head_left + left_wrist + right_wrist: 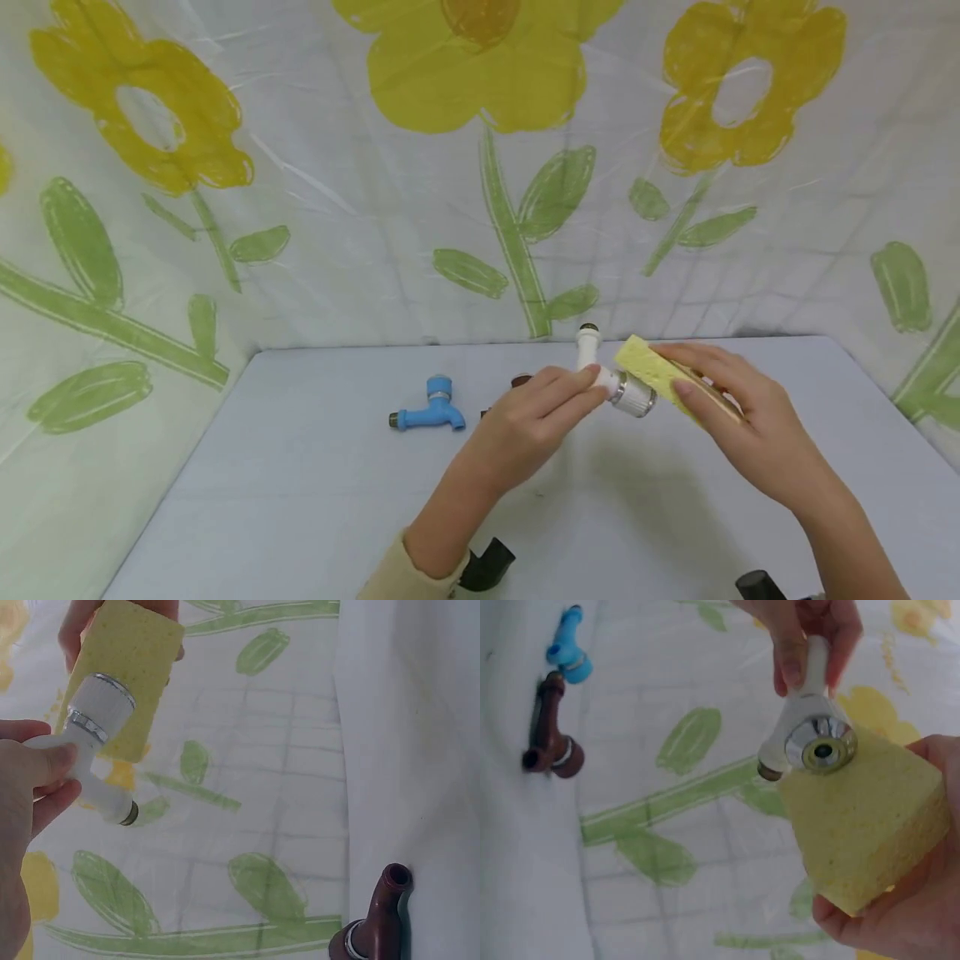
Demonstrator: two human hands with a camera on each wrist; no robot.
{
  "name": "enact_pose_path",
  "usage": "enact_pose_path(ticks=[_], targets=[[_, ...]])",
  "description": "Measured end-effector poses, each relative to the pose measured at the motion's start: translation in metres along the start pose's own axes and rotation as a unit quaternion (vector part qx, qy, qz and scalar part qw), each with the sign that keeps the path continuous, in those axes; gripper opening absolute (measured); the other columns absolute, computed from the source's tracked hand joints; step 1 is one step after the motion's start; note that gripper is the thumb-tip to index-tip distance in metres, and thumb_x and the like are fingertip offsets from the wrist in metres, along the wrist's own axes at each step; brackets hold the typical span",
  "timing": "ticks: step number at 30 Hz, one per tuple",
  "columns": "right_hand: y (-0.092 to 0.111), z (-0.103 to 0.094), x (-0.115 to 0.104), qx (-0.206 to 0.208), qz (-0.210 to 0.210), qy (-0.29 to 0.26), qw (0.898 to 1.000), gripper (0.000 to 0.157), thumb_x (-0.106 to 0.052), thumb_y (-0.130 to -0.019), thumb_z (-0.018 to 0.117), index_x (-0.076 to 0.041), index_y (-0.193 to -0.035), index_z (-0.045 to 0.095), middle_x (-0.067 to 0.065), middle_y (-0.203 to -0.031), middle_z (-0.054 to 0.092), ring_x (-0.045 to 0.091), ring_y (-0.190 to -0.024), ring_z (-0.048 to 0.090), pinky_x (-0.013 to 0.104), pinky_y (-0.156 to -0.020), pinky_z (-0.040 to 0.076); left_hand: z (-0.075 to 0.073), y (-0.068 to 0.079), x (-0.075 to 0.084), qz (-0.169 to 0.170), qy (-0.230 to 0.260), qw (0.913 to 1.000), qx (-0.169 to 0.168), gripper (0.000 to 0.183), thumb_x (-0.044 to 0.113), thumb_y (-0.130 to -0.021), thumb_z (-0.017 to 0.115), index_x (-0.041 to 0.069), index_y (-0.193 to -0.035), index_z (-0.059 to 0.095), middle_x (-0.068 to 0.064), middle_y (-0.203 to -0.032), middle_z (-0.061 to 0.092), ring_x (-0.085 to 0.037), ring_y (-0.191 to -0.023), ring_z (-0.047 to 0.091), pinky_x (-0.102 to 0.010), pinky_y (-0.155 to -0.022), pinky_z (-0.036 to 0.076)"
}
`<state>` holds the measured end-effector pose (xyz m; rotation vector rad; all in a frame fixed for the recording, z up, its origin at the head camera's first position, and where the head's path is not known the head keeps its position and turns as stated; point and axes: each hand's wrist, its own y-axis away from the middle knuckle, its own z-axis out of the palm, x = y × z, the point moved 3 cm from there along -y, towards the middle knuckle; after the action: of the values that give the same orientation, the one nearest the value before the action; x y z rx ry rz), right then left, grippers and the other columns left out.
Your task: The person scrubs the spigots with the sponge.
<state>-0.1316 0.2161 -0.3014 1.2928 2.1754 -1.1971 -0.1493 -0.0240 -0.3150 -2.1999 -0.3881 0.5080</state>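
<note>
Above the table, my left hand grips a white faucet by its body, between thumb and fingers. The faucet's ribbed knob with chrome bands points toward the right. A yellow sponge is held in my right hand, thumb on one side and fingers on the other. The sponge sits close against the knob end; whether they touch I cannot tell for sure. In the right wrist view the knob's chrome cap faces the camera.
A blue faucet lies on the table to the left. Beside it is a dark red-brown faucet, mostly hidden behind my left hand in the head view. A white cloth with painted flowers hangs behind the table.
</note>
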Motion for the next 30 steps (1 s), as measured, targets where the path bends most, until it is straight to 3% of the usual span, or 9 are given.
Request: enact_pose_path(ticks=[5, 10, 14, 15, 17, 21, 24, 27, 30], targets=[[-0.003, -0.002, 0.015, -0.081, 0.004, -0.104, 0.991, 0.043, -0.002, -0.112, 0.040, -0.013, -0.146, 0.062, -0.005, -0.118, 0.070, 0.016, -0.089, 0.059, 0.027, -0.068, 0.051, -0.003, 0.001, -0.007, -0.043, 0.093, 0.9942, 0.034, 0.033, -0.015, -0.087, 0.077, -0.001, -0.117, 0.074, -0.015, -0.123, 0.072, -0.022, -0.110, 0.070, -0.020, -0.102, 0.055], [-0.003, -0.001, 0.029, -0.106, 0.021, -0.177, 0.978, 0.047, -0.005, -0.113, 0.031, -0.020, -0.145, 0.061, 0.001, -0.102, 0.067, 0.021, -0.079, 0.058, 0.032, -0.060, 0.049, 0.000, 0.002, -0.012, -0.073, 0.147, 0.9847, 0.060, 0.031, -0.013, -0.088, 0.077, -0.003, -0.117, 0.070, -0.017, -0.121, 0.069, -0.026, -0.112, 0.070, -0.020, -0.099, 0.056], [-0.002, 0.005, 0.036, -0.121, 0.053, -0.284, 0.950, 0.047, -0.008, -0.114, 0.024, -0.021, -0.144, 0.058, 0.002, -0.095, 0.064, 0.020, -0.074, 0.059, 0.034, -0.057, 0.051, 0.006, 0.003, -0.013, -0.142, 0.194, 0.9667, 0.089, 0.031, -0.010, -0.088, 0.079, -0.003, -0.116, 0.068, -0.017, -0.116, 0.070, -0.025, -0.104, 0.073, -0.015, -0.084, 0.059], [-0.002, 0.008, 0.035, -0.121, 0.057, -0.307, 0.942, 0.046, -0.009, -0.114, 0.023, -0.020, -0.145, 0.055, 0.003, -0.096, 0.064, 0.020, -0.074, 0.059, 0.034, -0.058, 0.051, 0.008, 0.003, -0.012, -0.167, 0.203, 0.9601, 0.096, 0.030, -0.009, -0.089, 0.079, -0.002, -0.115, 0.068, -0.017, -0.114, 0.071, -0.024, -0.099, 0.073, -0.014, -0.080, 0.058], [-0.002, 0.014, 0.032, -0.107, 0.065, -0.323, 0.938, 0.042, -0.012, -0.114, 0.022, -0.019, -0.145, 0.051, 0.003, -0.097, 0.062, 0.019, -0.075, 0.060, 0.033, -0.060, 0.053, 0.012, 0.004, -0.012, -0.225, 0.226, 0.9418, 0.105, 0.027, -0.006, -0.091, 0.078, -0.002, -0.115, 0.068, -0.017, -0.111, 0.071, -0.024, -0.094, 0.074, -0.014, -0.075, 0.059], [0.000, 0.029, 0.013, -0.036, 0.047, -0.283, 0.957, 0.036, -0.006, -0.114, 0.031, -0.016, -0.147, 0.043, 0.006, -0.120, 0.057, 0.017, -0.085, 0.061, 0.027, -0.066, 0.054, 0.016, 0.005, -0.009, -0.333, 0.289, 0.8894, 0.120, 0.021, -0.003, -0.095, 0.076, -0.004, -0.114, 0.069, -0.019, -0.109, 0.072, -0.026, -0.084, 0.076, -0.017, -0.062, 0.059], [0.003, 0.038, -0.003, 0.028, 0.035, -0.217, 0.975, 0.045, 0.003, -0.109, 0.043, -0.015, -0.149, 0.037, 0.004, -0.136, 0.047, 0.014, -0.099, 0.062, 0.020, -0.073, 0.055, 0.018, 0.004, -0.005, -0.377, 0.336, 0.8526, 0.135, 0.019, -0.004, -0.096, 0.074, -0.007, -0.114, 0.068, -0.023, -0.109, 0.072, -0.030, -0.079, 0.077, -0.021, -0.059, 0.061], [0.004, 0.043, -0.014, 0.091, 0.005, -0.150, 0.984, 0.059, 0.010, -0.100, 0.057, -0.006, -0.151, 0.034, -0.001, -0.145, 0.042, 0.013, -0.110, 0.058, 0.012, -0.083, 0.054, 0.018, 0.001, -0.003, -0.391, 0.357, 0.8372, 0.135, 0.018, -0.003, -0.096, 0.074, -0.008, -0.113, 0.068, -0.024, -0.108, 0.073, -0.031, -0.078, 0.078, -0.024, -0.064, 0.063], [0.003, 0.043, -0.020, 0.161, -0.062, -0.060, 0.983, 0.057, -0.005, -0.099, 0.068, 0.007, -0.147, 0.041, -0.002, -0.149, 0.040, 0.009, -0.116, 0.052, 0.009, -0.090, 0.046, 0.016, -0.001, -0.002, -0.390, 0.362, 0.8377, 0.124, 0.017, -0.002, -0.097, 0.074, -0.008, -0.112, 0.068, -0.024, -0.108, 0.073, -0.031, -0.080, 0.078, -0.026, -0.070, 0.065]])
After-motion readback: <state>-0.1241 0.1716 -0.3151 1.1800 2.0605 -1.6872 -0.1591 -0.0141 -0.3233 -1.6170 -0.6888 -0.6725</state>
